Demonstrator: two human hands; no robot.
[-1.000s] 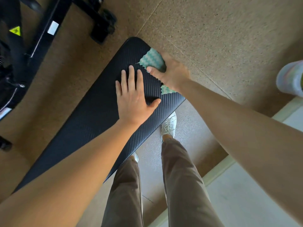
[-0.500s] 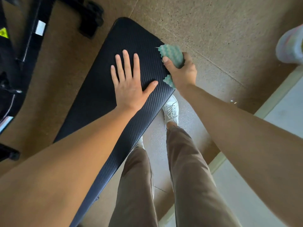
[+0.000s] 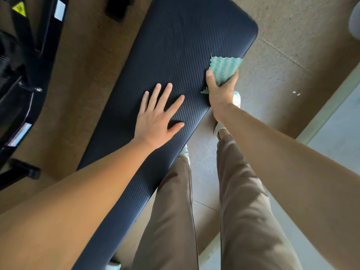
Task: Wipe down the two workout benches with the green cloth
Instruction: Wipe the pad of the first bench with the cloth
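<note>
A long black padded workout bench [image 3: 175, 45] with a ribbed surface runs diagonally from the lower left to the top middle. My left hand [image 3: 157, 117] lies flat on the pad, fingers spread, holding nothing. My right hand [image 3: 222, 90] grips the bench's right edge with the green wavy-patterned cloth [image 3: 224, 68] pressed under its fingers against the pad's side. A corner of the cloth sticks out below my thumb. Only one bench pad is in view.
Black metal gym-equipment frame [image 3: 21, 78] with a yellow warning sticker stands at the left on the brown speckled floor [image 3: 292, 45]. My legs in brown trousers [image 3: 243, 211] and white shoes stand right beside the bench. A pale floor strip runs at the right.
My right hand slid the cloth from the top of the bench's far end over to its right edge and back toward me. My left hand stayed flat on the pad while my view shifted.
</note>
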